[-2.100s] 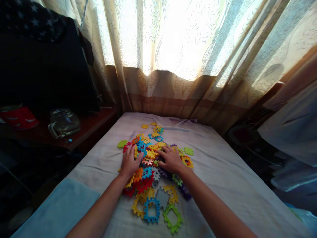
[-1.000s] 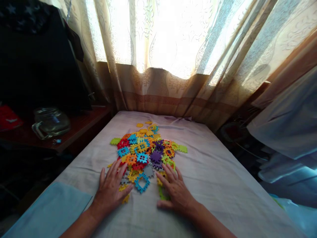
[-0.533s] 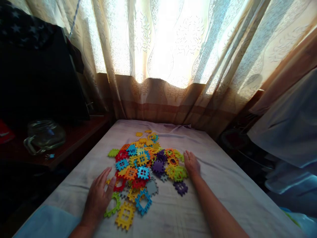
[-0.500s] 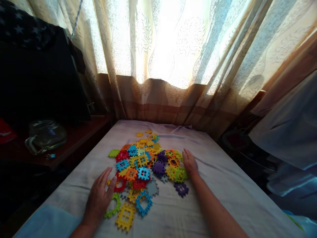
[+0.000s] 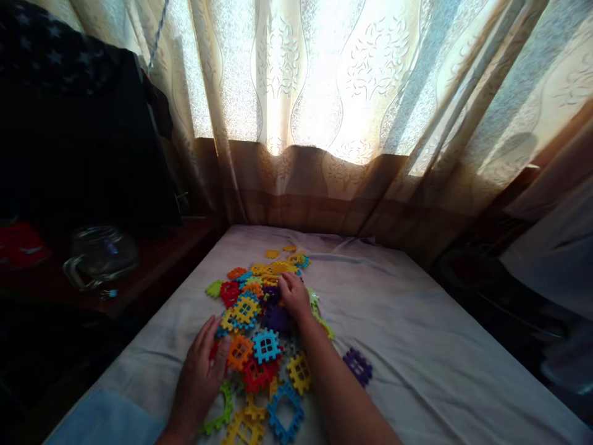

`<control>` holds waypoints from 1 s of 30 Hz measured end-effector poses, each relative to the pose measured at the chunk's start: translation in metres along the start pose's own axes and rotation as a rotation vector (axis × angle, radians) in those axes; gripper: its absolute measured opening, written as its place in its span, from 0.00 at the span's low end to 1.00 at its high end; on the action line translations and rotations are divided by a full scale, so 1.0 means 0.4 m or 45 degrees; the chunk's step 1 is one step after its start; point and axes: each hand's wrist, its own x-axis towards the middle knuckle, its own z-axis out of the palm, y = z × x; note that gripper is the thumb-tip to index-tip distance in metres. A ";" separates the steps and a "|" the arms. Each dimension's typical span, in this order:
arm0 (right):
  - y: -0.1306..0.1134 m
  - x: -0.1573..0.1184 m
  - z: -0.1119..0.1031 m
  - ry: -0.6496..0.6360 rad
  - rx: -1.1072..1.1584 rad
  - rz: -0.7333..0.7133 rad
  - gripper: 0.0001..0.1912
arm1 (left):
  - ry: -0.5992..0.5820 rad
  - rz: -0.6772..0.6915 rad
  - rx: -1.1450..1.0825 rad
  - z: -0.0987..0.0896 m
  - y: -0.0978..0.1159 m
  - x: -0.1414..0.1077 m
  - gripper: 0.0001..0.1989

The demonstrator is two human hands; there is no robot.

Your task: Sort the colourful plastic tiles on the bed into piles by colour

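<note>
A heap of colourful plastic interlocking tiles point(image 5: 266, 346) with notched edges lies on the bed-like surface, many with window-like cut-outs. My left hand point(image 5: 199, 371) rests along the near left side of the heap, fingers stretched out against a red and an orange tile point(image 5: 239, 352). Over the heap's right side lies my right hand point(image 5: 295, 296), its fingers extended on yellow and purple tiles point(image 5: 277, 318), some of which it hides. A dark purple tile point(image 5: 358, 366) sits apart, to the right of my right forearm. Neither hand visibly holds a tile.
A pale sheet point(image 5: 417, 358) covers the surface. Left of it, a dark table bears a glass jug point(image 5: 99, 256) and a black screen point(image 5: 83, 148). A light blue cloth point(image 5: 106, 420) lies at the near left corner. Patterned curtains point(image 5: 324, 185) hang behind.
My right hand has swept leftward from the heap's right edge onto it, pushing tiles closer together. The purple tile stayed apart on the right. My left hand keeps its place beside the heap.
</note>
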 end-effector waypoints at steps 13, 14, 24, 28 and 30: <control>0.046 0.229 -0.044 -0.048 -0.459 0.361 0.27 | 0.100 -0.079 -0.070 -0.006 0.018 -0.015 0.23; 0.054 0.232 -0.039 -0.085 -0.453 0.325 0.26 | 0.104 -0.077 -0.069 -0.006 0.016 -0.016 0.23; 0.037 0.280 -0.023 -0.151 -0.411 0.034 0.22 | 0.100 -0.146 -0.121 -0.017 0.028 -0.021 0.22; 0.049 0.377 0.000 -0.195 -0.510 0.238 0.30 | 0.101 -0.168 -0.124 -0.015 0.019 -0.030 0.22; 0.051 0.408 0.026 -0.295 -0.525 0.294 0.32 | 0.106 -0.172 -0.117 -0.011 0.011 -0.035 0.22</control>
